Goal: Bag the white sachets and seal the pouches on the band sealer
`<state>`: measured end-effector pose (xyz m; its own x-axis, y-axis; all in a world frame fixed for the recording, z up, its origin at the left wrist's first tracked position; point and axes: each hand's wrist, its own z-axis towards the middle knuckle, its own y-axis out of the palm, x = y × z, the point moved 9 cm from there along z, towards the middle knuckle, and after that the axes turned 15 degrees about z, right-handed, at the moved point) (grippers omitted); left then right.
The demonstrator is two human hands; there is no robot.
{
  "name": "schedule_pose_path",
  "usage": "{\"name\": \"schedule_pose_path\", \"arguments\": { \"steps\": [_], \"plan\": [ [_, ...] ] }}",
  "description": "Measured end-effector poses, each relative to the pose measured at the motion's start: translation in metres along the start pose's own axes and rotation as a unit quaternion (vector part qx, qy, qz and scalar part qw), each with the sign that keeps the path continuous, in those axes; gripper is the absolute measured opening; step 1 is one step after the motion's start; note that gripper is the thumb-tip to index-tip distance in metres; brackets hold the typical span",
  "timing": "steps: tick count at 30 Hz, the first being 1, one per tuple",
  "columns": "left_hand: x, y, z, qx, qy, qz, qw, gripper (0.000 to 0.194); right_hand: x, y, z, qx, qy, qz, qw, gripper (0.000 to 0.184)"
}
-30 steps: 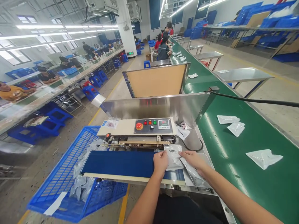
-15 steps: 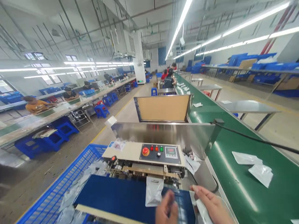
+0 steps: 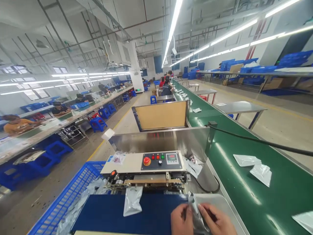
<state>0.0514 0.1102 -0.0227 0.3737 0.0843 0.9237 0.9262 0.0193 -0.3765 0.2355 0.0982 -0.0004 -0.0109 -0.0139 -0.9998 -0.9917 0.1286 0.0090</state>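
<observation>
Between my two hands is a silvery plastic pouch (image 3: 197, 213), held upright by its edges over the right end of the blue belt. My left hand (image 3: 182, 219) pinches its left side, and my right hand (image 3: 215, 219) grips the right side with thumb and fingers. Another filled pouch (image 3: 132, 201) lies on the blue conveyor belt (image 3: 105, 212), its top edge in the slot of the band sealer (image 3: 132, 164). The lower part of the held pouch is partly hidden by my fingers.
A blue basket (image 3: 66, 189) full of pouches stands left of the sealer. To the right runs a green conveyor (image 3: 234, 189) with loose pouches (image 3: 261, 174). A metal guard (image 3: 158, 142) rises behind the sealer, and a black cable (image 3: 256, 140) crosses the conveyor. Co-workers sit farther off.
The pouch on the blue belt has moved left along the sealer. My left hand has come right to join my right hand at the held pouch. The view has turned slightly right.
</observation>
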Motion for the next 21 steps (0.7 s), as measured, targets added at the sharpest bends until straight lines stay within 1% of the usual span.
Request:
{"name": "schedule_pose_path", "arguments": {
  "steps": [2,4,5,8,10,11,13,16,18,19,20,21],
  "plan": [
    [0.01,0.008,0.0,-0.031,0.037,0.057,0.997,0.067,-0.006,-0.01,-0.004,0.022,-0.023,-0.028,0.999,0.062],
    [0.012,0.016,0.006,-0.042,0.047,0.085,0.994,0.065,-0.006,-0.021,0.0,0.041,-0.016,-0.044,0.998,0.06],
    [0.009,0.018,0.011,-0.039,0.032,0.081,0.995,0.065,-0.002,-0.028,0.003,0.052,0.003,-0.046,0.998,0.06],
    [-0.015,0.025,0.029,-0.014,-0.067,0.027,0.997,0.064,0.023,-0.048,0.018,0.104,0.085,-0.01,0.991,0.055],
    [-0.032,0.028,0.038,0.003,-0.122,-0.017,0.992,0.06,0.039,-0.05,0.029,0.123,0.122,0.034,0.984,0.049],
    [-0.038,0.028,0.042,0.012,-0.139,-0.035,0.99,0.058,0.046,-0.047,0.036,0.128,0.134,0.052,0.981,0.046],
    [-0.048,0.025,0.048,0.022,-0.162,-0.057,0.985,0.054,0.058,-0.034,0.048,0.126,0.161,0.079,0.976,0.041],
    [-0.059,0.01,0.054,0.039,-0.177,-0.061,0.982,0.054,0.067,-0.005,0.061,0.108,0.197,0.104,0.969,0.039],
    [-0.064,-0.005,0.056,0.046,-0.181,-0.064,0.98,0.057,0.067,0.014,0.064,0.081,0.213,0.13,0.965,0.041],
    [-0.066,-0.014,0.055,0.053,-0.181,-0.068,0.98,0.059,0.066,0.02,0.063,0.067,0.219,0.145,0.963,0.042],
    [-0.067,-0.025,0.054,0.067,-0.178,-0.07,0.979,0.059,0.065,0.021,0.061,0.057,0.221,0.158,0.961,0.044],
    [-0.067,-0.038,0.051,0.09,-0.173,-0.069,0.978,0.059,0.063,0.016,0.059,0.052,0.22,0.165,0.96,0.046]
  ]
}}
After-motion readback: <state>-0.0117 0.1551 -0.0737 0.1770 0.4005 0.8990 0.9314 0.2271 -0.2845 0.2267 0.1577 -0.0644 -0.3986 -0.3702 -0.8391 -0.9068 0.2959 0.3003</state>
